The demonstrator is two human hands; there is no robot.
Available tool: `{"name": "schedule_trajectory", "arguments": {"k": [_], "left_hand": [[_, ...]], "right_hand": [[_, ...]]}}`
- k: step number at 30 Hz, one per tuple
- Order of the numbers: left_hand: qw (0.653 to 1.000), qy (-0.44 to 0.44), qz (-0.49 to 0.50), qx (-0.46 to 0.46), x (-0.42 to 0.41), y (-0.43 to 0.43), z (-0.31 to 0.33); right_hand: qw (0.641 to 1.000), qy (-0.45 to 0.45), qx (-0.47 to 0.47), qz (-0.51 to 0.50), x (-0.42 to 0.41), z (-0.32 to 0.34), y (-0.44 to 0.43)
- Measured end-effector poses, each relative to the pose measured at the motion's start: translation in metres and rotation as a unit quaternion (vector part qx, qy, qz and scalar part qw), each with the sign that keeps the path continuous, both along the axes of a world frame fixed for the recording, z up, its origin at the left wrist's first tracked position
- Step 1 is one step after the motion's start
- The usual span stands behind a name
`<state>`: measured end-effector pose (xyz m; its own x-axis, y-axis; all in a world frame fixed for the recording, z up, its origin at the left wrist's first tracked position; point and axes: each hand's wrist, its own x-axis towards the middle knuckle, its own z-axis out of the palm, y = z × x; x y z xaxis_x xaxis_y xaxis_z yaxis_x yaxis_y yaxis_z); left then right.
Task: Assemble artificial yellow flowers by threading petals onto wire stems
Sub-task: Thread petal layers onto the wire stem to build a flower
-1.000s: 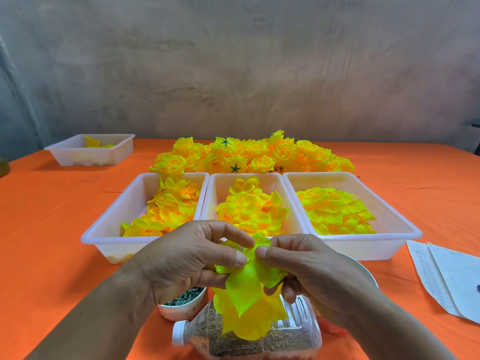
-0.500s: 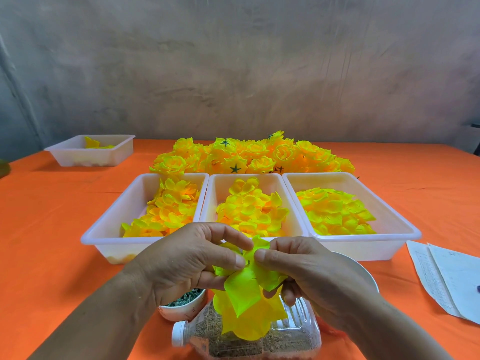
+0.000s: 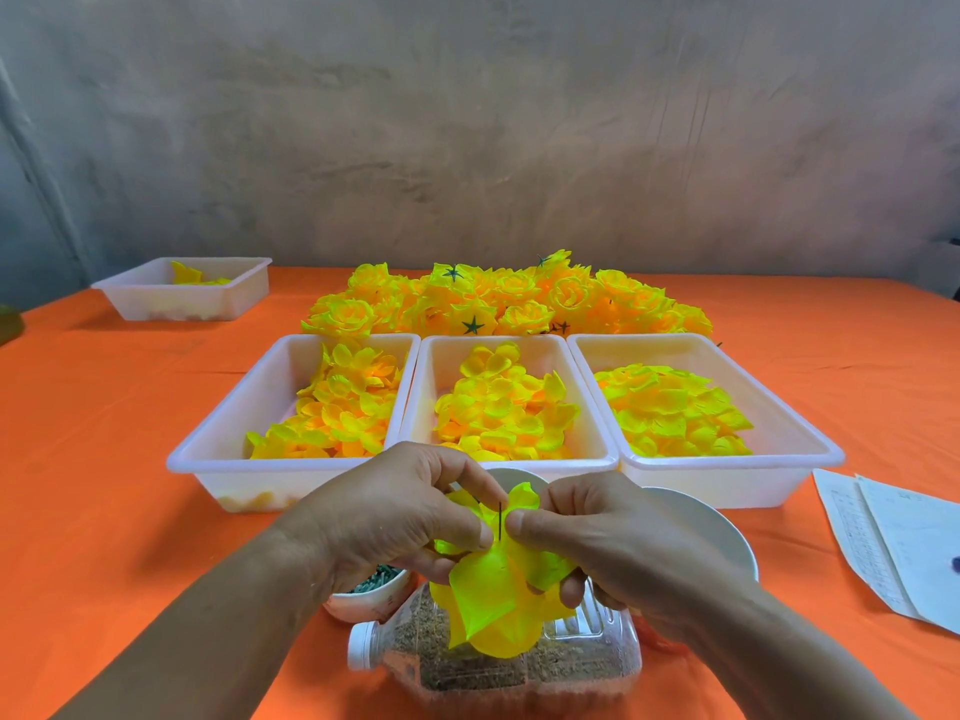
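Observation:
A half-built yellow flower (image 3: 496, 602) of stacked petals hangs between both hands over a plastic jug. A thin dark wire stem (image 3: 500, 519) pokes up through the top petal, between my two thumbs. My left hand (image 3: 400, 517) pinches the petals on the left of the wire with thumb and forefinger. On the wire's right, my right hand (image 3: 608, 543) pinches the petals, its lower fingers curled under the flower. Three white trays of loose yellow petals stand just beyond: left (image 3: 218, 449), middle (image 3: 519, 462), right (image 3: 800, 459).
A heap of finished yellow flowers (image 3: 509, 298) lies behind the trays. A small white tray (image 3: 156, 298) sits far left. Near me lie a clear jug of brown grit (image 3: 519, 662), a small bowl of green pieces (image 3: 374, 597), a white bowl (image 3: 711, 527) and papers (image 3: 893, 543) at right.
The dark wire tip now shows above the top petal; earlier it was hidden under it. Both hands stay in nearly the same place, thumbs pressed closer beside the wire.

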<state>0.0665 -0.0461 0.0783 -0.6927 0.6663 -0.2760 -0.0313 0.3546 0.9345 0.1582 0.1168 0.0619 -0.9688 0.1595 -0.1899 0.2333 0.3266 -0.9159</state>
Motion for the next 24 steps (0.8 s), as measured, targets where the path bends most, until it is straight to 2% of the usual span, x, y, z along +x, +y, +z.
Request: {"name": "schedule_trajectory", "arguments": {"k": [10, 24], "left_hand": [[0.999, 0.023, -0.009, -0.028, -0.002, 0.003, -0.004], [0.996, 0.02, -0.024, -0.083, -0.011, 0.008, -0.006]], "right_hand": [[0.998, -0.016, 0.057, -0.013, -0.001, -0.008, 0.001], [0.996, -0.007, 0.083, -0.027, -0.002, -0.017, 0.001]]}}
